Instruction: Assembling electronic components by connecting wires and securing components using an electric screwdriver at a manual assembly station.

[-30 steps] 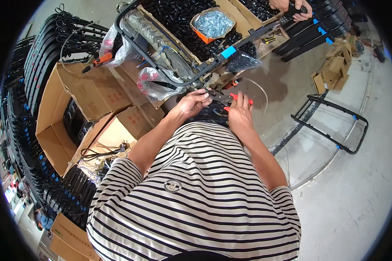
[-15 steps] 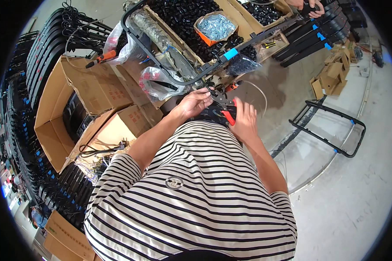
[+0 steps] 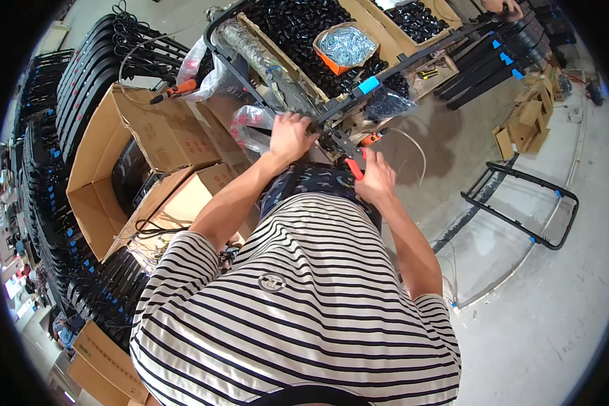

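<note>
My left hand (image 3: 292, 139) is closed over the near corner of a black tubular metal frame (image 3: 348, 101), fingers curled down and partly hidden. My right hand (image 3: 377, 177) grips a pair of pliers with red handles (image 3: 354, 168). Their dark jaws point up and left, close to the frame's near edge and a little right of my left hand. Whether the jaws touch the frame I cannot tell. A blue band (image 3: 369, 85) is wrapped on the frame's right bar. Behind it, an orange-rimmed box of silvery screws (image 3: 346, 47) sits among many small black plastic parts (image 3: 294, 30).
Open cardboard boxes (image 3: 159, 139) stand at my left, beside stacked black frames (image 3: 91, 81). An orange-and-black power screwdriver (image 3: 176, 90) lies near a clear plastic bag. Another frame (image 3: 521, 203) lies on the floor at right. Another person's hand (image 3: 504, 8) shows at the top right.
My left hand has left the pliers' jaw area, moved up and left, and closed over the frame corner. The pliers stay in my right hand, tilted more steeply. The whole view has shifted slightly.
</note>
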The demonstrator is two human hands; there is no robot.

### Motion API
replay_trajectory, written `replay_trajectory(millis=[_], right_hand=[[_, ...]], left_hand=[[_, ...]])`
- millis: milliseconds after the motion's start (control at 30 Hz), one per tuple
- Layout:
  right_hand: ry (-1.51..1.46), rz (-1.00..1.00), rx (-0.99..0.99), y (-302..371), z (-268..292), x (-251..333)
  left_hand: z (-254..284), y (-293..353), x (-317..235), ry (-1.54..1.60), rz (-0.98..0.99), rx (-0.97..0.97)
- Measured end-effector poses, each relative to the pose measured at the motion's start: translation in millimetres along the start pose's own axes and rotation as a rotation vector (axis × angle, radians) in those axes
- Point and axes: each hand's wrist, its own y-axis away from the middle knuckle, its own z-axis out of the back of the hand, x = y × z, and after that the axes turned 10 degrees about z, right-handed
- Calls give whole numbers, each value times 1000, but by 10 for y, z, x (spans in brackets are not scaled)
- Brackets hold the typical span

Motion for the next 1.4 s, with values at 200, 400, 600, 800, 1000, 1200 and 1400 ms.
replay_trajectory(millis=[200,400,600,800,1000,1200,1400], right_hand=[[-34,57,-24,-277,-62,54],[-13,-15,-16,-299,-51,144],[-101,101,-28,-456,-51,-52],[-711,355,415,-1022,-179,-886],[-1436,168,974,-1395,-473,-1333],[-738,240,408,-1173,-587,-1081],[-955,448,671,-1199,-465,-1032]], left_hand=[[-257,-94,101,166,-11,21],[-308,-107,-52,183,-12,-76],[-365,-171,-79,159,21,-152],[-351,-155,-120,179,109,-171],[-303,-214,-293,169,267,-164],[-317,-32,-241,145,205,-176],[-281,-68,-176,197,223,-56]])
